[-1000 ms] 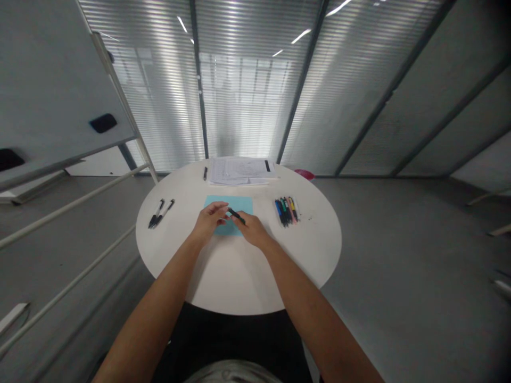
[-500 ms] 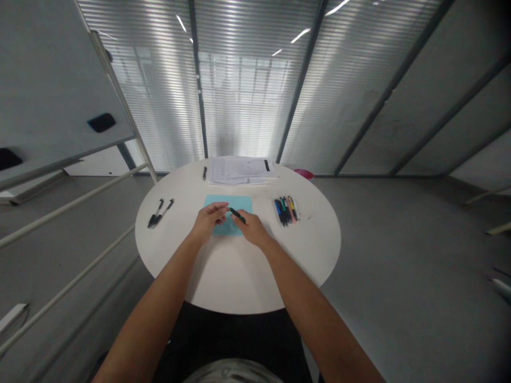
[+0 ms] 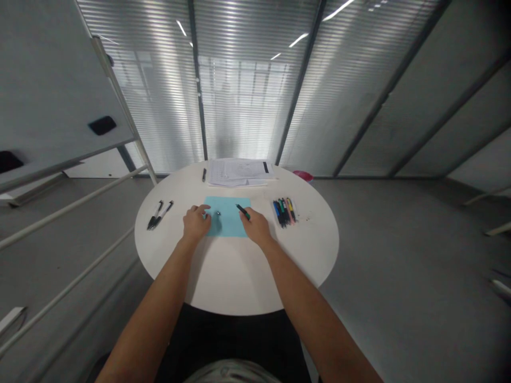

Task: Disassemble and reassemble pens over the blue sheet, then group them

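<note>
A light-blue sheet [image 3: 229, 229] lies on the round white table [image 3: 239, 282]. In my right hand [image 3: 255, 226] is a dark pen barrel [image 3: 242, 211] with green on it, held slanted over the sheet's right side. My left hand [image 3: 195, 221] rests at the sheet's left edge, fingers apart and holding nothing. Between the hands, a small shiny piece [image 3: 218, 213] sits on the sheet; it is too small to name. To the right of my right hand lies a row of several coloured pens [image 3: 285, 213].
Two black-and-white pens [image 3: 160, 215] lie at the table's left. A stack of printed papers [image 3: 239, 172] is at the far edge, with a dark pen [image 3: 204, 175] beside it. A whiteboard [image 3: 56, 80] on a white frame stands to the left.
My left hand has moved left, away from the pen, and its fingers have opened. A small shiny piece now shows on the sheet. My right hand has shifted slightly right with the pen.
</note>
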{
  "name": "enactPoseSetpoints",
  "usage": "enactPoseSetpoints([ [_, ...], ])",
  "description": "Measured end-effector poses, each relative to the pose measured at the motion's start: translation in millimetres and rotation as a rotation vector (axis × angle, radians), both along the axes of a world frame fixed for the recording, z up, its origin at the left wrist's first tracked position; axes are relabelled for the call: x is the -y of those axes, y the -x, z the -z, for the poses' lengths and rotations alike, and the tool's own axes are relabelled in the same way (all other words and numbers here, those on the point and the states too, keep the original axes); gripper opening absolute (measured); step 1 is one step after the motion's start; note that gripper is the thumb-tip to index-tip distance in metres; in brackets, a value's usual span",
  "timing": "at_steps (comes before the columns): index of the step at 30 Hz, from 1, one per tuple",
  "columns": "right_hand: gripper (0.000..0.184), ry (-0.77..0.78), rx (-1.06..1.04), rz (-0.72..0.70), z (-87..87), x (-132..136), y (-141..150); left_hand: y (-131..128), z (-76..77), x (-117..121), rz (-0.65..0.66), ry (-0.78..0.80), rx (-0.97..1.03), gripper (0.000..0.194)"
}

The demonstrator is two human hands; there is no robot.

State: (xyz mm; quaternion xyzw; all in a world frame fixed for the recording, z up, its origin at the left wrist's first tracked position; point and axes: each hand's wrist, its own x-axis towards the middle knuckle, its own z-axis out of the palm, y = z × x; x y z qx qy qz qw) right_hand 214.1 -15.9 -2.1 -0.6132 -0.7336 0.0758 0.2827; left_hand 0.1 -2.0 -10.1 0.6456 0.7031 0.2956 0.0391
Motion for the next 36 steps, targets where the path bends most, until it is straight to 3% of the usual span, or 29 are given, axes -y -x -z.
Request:
enactPoseSetpoints([
  [7,0.029,0.041,0.046,-0.011,0.6,0.3,2.6,-21.5,2.1,10.6,0.153,0.030,-0.231,0.040],
  [21,0.027,0.070,0.066,-0.063,-1.7,1.3,4.3,-19.2,2.8,7.4,0.140,0.027,-0.167,0.027],
  [30,0.028,0.074,0.092,-0.078,0.5,1.8,5.9,-21.0,0.2,10.8,0.103,0.027,-0.266,0.029],
  [36,0.028,0.071,0.095,-0.082,-1.2,2.0,5.5,-15.0,5.4,3.6,0.152,0.010,-0.189,0.032],
])
